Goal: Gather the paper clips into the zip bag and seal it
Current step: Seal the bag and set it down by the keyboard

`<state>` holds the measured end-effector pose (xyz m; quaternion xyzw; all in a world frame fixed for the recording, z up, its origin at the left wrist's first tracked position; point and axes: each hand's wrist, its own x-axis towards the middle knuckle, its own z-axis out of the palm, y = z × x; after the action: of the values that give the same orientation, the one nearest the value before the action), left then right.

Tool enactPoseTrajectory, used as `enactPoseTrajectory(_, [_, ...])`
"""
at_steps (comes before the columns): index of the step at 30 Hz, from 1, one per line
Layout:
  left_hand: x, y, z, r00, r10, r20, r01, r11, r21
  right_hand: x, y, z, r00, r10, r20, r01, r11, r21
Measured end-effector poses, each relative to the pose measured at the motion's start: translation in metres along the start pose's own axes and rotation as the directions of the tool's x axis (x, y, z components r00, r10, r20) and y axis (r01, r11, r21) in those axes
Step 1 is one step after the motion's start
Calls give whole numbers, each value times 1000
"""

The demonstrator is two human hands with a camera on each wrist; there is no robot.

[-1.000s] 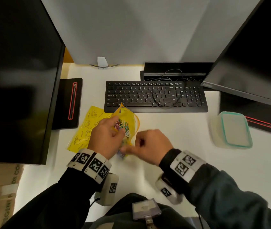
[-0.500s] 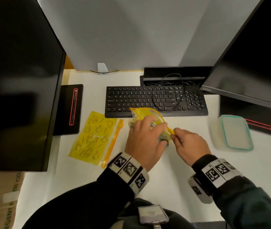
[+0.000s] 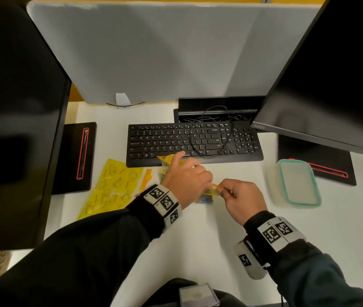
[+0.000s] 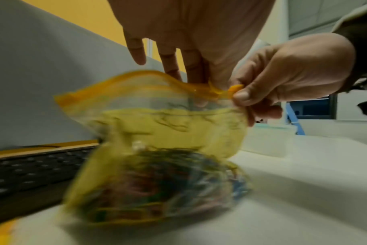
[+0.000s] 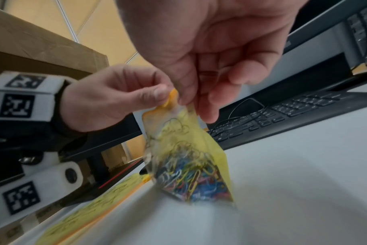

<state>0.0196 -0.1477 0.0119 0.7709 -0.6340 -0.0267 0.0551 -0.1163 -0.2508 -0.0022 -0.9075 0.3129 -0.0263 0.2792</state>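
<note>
A yellow zip bag stands on the white desk in front of the keyboard, its bottom bulging with several coloured paper clips. My right hand pinches the bag's top corner between thumb and fingers. My left hand pinches the orange slider at that same corner, its other fingers straight behind the orange zip strip. The left wrist view is blurred, so I cannot tell whether the strip is joined along its length. In the head view the left hand hides most of the bag.
A second yellow zip bag lies flat at the left. A black keyboard with a looped cable sits behind the hands. A clear box with a teal-rimmed lid stands at the right. Monitors flank the desk.
Both hands carried the clip-filled bag right, off the flat yellow bag to the keyboard's front. The mouth gaped a second ago; now both hands meet at its right corner.
</note>
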Motion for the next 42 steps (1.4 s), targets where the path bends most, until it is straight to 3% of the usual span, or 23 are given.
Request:
enactPoseTrajectory(2, [-3,-18,-5,992,-76,105,76,997,5,6,7,-10,998,57,15,-58,998,10])
enactPoseTrajectory(7, [-20,-51,-12,949,-258,180,275,959,-75,23,20,-31,975,210,73,-219,966,137])
enactPoseTrajectory(10, [-29,-59,-19,922,-359,143,381,907,-180,34,15,-38,951,289,112,-310,898,313])
enactPoseTrajectory(13, [-30,-69,-22,896,-427,127,445,862,-242,46,6,-43,940,285,189,-340,837,429])
enactPoseTrajectory(15, [-28,-71,-17,871,-488,59,476,808,-347,55,1,-40,943,288,169,-334,810,483])
enactPoseTrajectory(17, [-26,-72,-9,810,-586,-23,510,724,-465,60,0,-33,950,299,93,-305,813,497])
enactPoseTrajectory(20, [-39,-71,8,698,-712,73,639,574,-512,50,-2,-15,976,197,97,-219,898,381])
enactPoseTrajectory(22, [-56,-70,23,632,-759,156,728,512,-455,34,-8,5,977,66,201,-111,968,226])
enactPoseTrajectory(25, [-86,-66,44,539,-797,271,838,477,-265,16,-21,36,929,-57,366,42,998,50])
enactPoseTrajectory(28, [-109,-62,57,479,-808,342,877,455,-153,13,-25,52,925,-104,364,128,991,-42])
enactPoseTrajectory(32, [-118,-61,57,503,-795,338,860,498,-110,24,-28,50,971,-157,180,171,983,-65])
enactPoseTrajectory(35, [-117,-54,56,512,-759,402,832,554,-13,39,-24,42,992,-60,111,74,989,-131])
enactPoseTrajectory(38, [-119,-42,57,517,-735,439,809,587,30,50,-15,45,966,31,258,6,990,-140])
enactPoseTrajectory(42, [-124,-30,53,514,-686,516,751,650,116,54,-13,50,906,-51,419,101,990,-98])
